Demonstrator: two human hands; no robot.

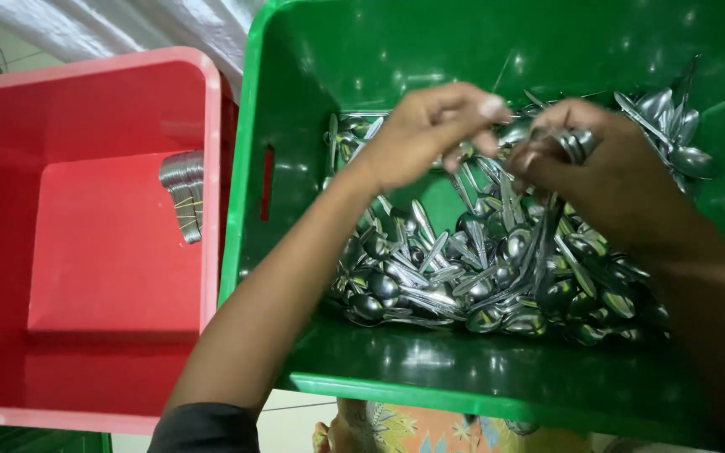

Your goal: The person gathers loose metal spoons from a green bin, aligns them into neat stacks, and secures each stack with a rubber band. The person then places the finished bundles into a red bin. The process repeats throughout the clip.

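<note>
My right hand [606, 168] clenches a small stack of spoons [576, 141], bowls nested so they sit tight together. My left hand [430, 134], at nine o'clock from it, pinches one more spoon, apparently to add it. Below both lies the loose heap of spoons [480, 268], too many to count, in one green bin [379, 50]. At nine o'clock, one red bin [86, 252] holds one banded bundle [185, 193].

Pale floor, bright overhead light

A crumpled white plastic sheet [127, 25] lies behind; pale floor tiles [295, 419] and a floral cloth [430, 432] show below.
</note>
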